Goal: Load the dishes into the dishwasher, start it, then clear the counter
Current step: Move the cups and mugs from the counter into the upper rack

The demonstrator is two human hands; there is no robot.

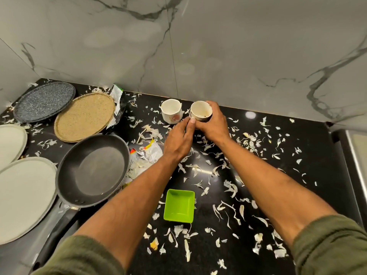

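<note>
stained cup [200,111]: upright at the back of the counter [321,165], close to the wall; brown residue inside
right hand [213,124]: fingers wrapped round the stained cup from its right side
left hand [178,140]: thumb tip on that cup's lower wall; fingers hidden under the hand, so cannot tell if they grip
flowered cup [171,111]: upright, just left of the stained cup and apart from it; nothing seen inside
green bowl [179,205]: square, empty, between the two forearms
frying pan [95,169]: empty, left of the left forearm; handle runs to the bottom-left, partly behind the left sleeve [85,255]
plates: speckled plate [44,101] in the back-left corner; tan plate [84,117] just beside it, edges meeting
white plates [25,197]: two, cut off by the left edge
wrappers [148,154]: one between pan and left wrist, another behind the tan plate
peels [230,187]: scattered over the counter, round every dish
right edge: dark-framed thing [353,155], cut off — cannot make it out
</note>
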